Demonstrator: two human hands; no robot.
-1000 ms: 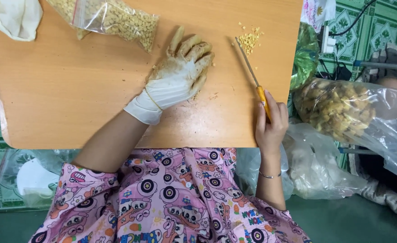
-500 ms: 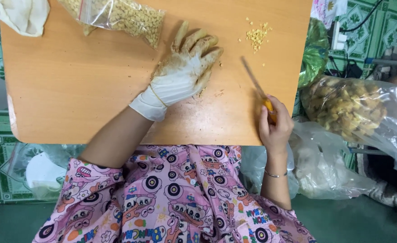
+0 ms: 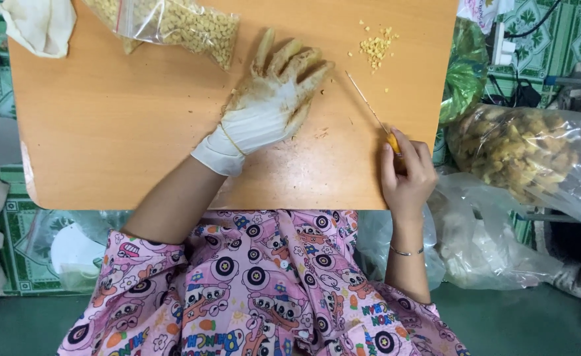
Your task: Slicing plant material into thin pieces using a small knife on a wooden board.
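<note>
Cloth (image 3: pixel 36 25), cream and crumpled, lies at the far left corner of the orange tabletop (image 3: pixel 119 125), and just beside it sits a clear plastic bag of pale chopped bits (image 3: pixel 178 23), its lower corner near the fingertips of the left hand (image 3: pixel 270 105). That hand wears a white glove smeared yellow-brown and lies palm down, fingers spread flat on the wood, pinching nothing. Right of it, a thin knife (image 3: pixel 369 109) slants across the board, its narrow blade pointing up-left toward a small pile of yellow pieces (image 3: pixel 375 47) near the far edge; blade and pile are apart. The right hand (image 3: pixel 406 173), bare with a thin bracelet at the wrist, has its grip closed around the knife's orange handle at the near right edge. Off the tabletop to the right, a large clear bag of knobbly brown roots (image 3: pixel 514 155) rests among loose plastic (whether it is open at the top I cannot tell). To handle the blade well from this position, I judge the knife hand should keep the tip low and sweep in short strokes, while the gloved fingers stay flat and clear of the edge so the board does not shift and scattered crumbs are gathered, not flicked.
</note>
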